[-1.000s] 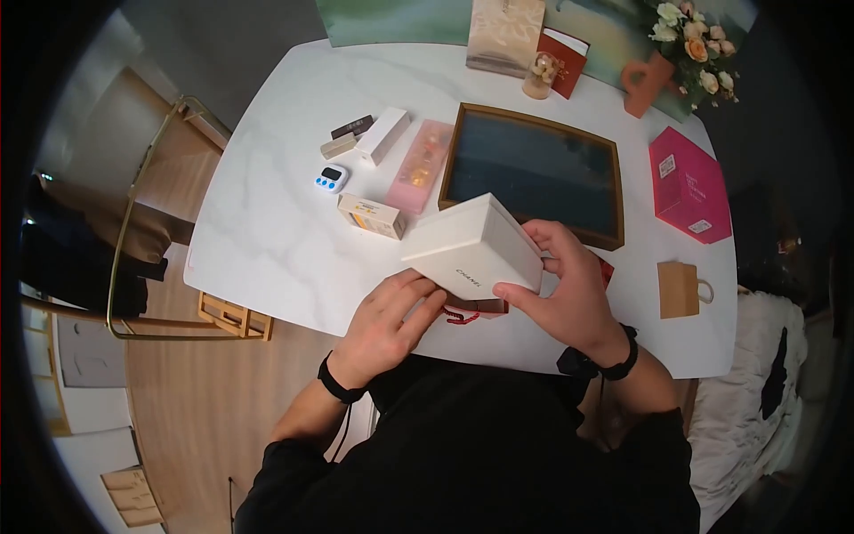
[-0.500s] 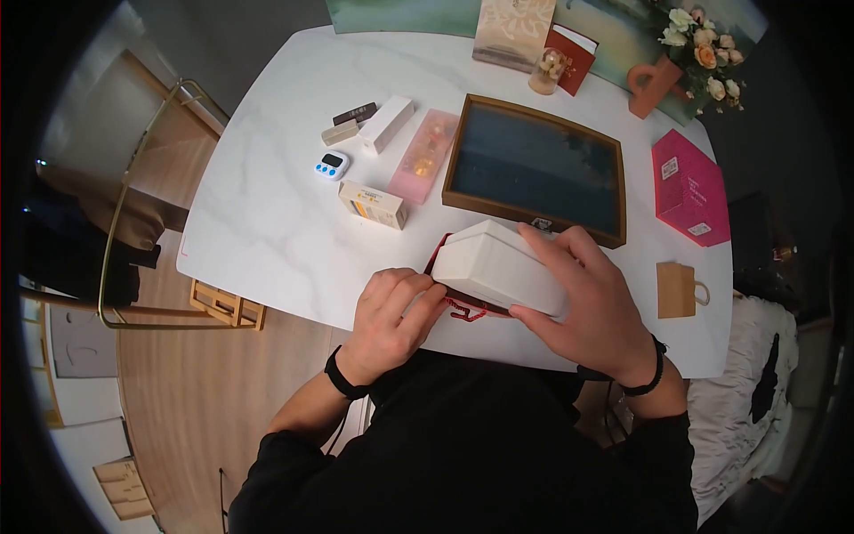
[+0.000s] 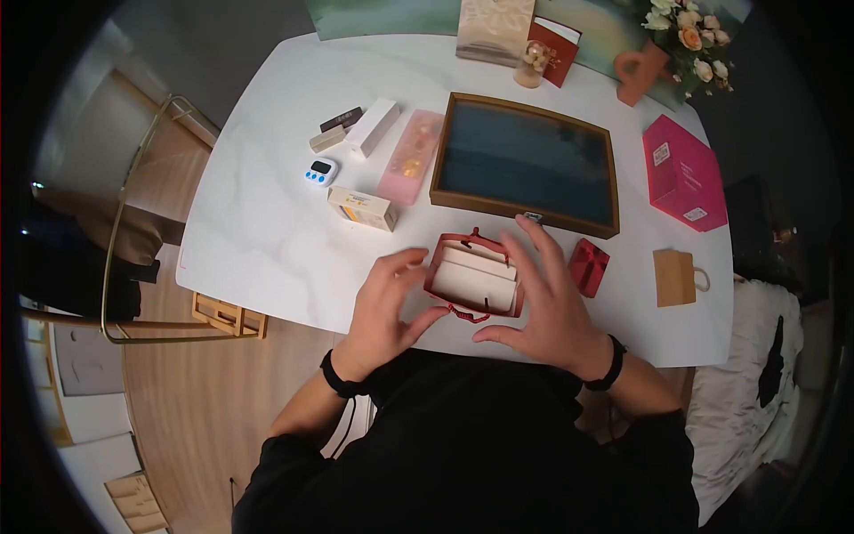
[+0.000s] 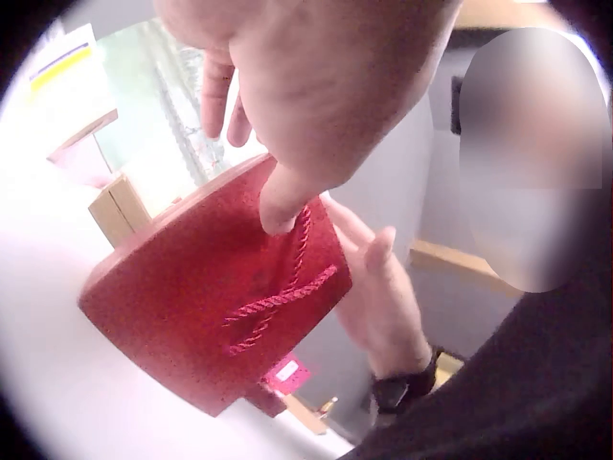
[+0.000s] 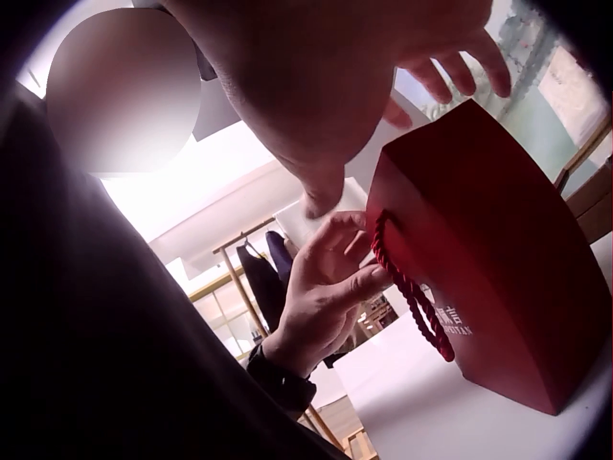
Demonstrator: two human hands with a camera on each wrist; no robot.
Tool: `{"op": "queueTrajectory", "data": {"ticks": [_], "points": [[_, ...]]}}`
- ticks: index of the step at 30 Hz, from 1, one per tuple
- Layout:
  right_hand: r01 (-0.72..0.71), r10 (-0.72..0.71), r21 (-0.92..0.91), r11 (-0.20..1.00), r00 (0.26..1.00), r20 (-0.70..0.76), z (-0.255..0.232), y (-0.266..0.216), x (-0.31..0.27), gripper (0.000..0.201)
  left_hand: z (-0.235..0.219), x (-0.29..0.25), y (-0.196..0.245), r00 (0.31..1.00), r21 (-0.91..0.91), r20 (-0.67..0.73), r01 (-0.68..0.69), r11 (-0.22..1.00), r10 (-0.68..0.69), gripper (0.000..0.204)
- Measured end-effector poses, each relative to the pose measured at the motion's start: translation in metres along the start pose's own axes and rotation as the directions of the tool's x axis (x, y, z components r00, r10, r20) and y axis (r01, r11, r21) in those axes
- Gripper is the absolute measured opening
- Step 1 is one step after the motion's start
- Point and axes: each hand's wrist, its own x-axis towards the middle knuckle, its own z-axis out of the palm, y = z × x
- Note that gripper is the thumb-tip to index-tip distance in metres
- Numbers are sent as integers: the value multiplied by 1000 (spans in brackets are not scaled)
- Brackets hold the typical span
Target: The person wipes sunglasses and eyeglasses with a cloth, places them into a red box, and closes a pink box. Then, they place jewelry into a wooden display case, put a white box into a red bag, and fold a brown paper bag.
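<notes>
A red paper gift bag (image 5: 498, 240) with twisted red rope handles (image 4: 278, 302) stands on the white table close to the person. Down inside it, between the walls, lies the white box (image 3: 476, 285). My left hand (image 3: 378, 307) is at the bag's left side, fingers spread, thumb tip at the rim near the front handle. On the opposite side my right hand (image 3: 560, 311) is spread wide, its fingers over the right rim and its thumb pointing inward. Neither hand grips anything.
Behind the bag lies a wooden-framed glass-topped case (image 3: 529, 160). To the right are a small red box (image 3: 589, 267), a brown paper bag (image 3: 674, 278) and a pink box (image 3: 685, 173). Small cartons (image 3: 362, 209), a timer (image 3: 321, 172) and a pink tray (image 3: 411, 160) lie left.
The white box has gone from my right hand down into the red bag. My right hand has let go and opened; my left hand's fingers have come off the bag's left edge and spread.
</notes>
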Motion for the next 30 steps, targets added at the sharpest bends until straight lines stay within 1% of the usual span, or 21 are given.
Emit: {"op": "queueTrajectory", "data": {"ticks": [1,2,4,5,6,8,9,10,12,14,15,16,19,21,24,25,26,27,28,29,30], "points": [[-125,125,114,986,992,8,2,1,-3,111,0,5,-2,993,-161,5,115,980,-116,82],[-128,128,112,986,992,4,5,6,-7,111,-2,10,-7,994,-163,7,111,980,-112,82],[-269,237,263,926,960,147,13,19,-16,129,-5,22,-22,943,-351,241,306,885,-230,106],[-350,297,344,871,934,197,17,22,-19,123,-3,24,-31,918,-317,318,337,887,-235,107],[-348,298,343,872,935,190,22,26,-21,123,0,24,-36,920,-316,319,331,889,-228,107],[-356,308,352,866,933,186,35,39,-27,115,6,30,-43,797,-214,555,414,885,-238,102],[-343,309,409,846,939,151,47,47,-32,108,7,32,-38,782,-134,559,412,901,-275,91],[-340,314,472,813,940,137,49,46,-32,99,11,33,-35,786,-165,574,385,908,-229,91],[-336,314,543,770,940,136,60,54,-39,85,20,27,-33,850,-287,493,359,888,-184,82],[-376,334,508,775,926,175,47,46,-41,75,28,14,-38,822,-360,513,468,807,-247,79],[-278,266,481,831,959,94,42,44,-44,73,23,19,-27,810,-414,523,512,753,-264,78],[-276,264,481,832,960,94,33,39,-44,73,18,21,-19,801,-382,531,518,765,-277,78],[-223,230,465,857,972,42,15,37,-48,73,13,33,0,837,-431,503,460,776,-216,76],[-232,236,503,832,970,56,0,39,-50,73,12,41,8,840,-366,514,399,841,-174,80],[-241,277,443,863,961,-19,-41,64,-61,73,13,45,12,885,-294,452,268,917,-114,86],[-363,413,469,805,911,-5,-66,67,-61,76,12,50,13,881,-283,462,253,925,-100,88],[-436,502,492,754,865,-4,-76,96,-77,79,10,50,13,880,-289,468,238,927,-81,88],[-312,463,583,750,878,-125,-111,88,-73,81,8,46,11,885,-303,452,269,914,-111,87],[-256,399,466,847,886,-236,-131,106,-85,85,6,43,10,889,-318,435,298,900,-141,85],[-320,400,310,895,885,-240,-157,129,-95,89,4,40,8,889,-313,432,305,899,-151,83],[-459,585,463,758,792,-173,-180,144,-100,90,2,37,6,889,-315,438,291,903,-134,83]]}}
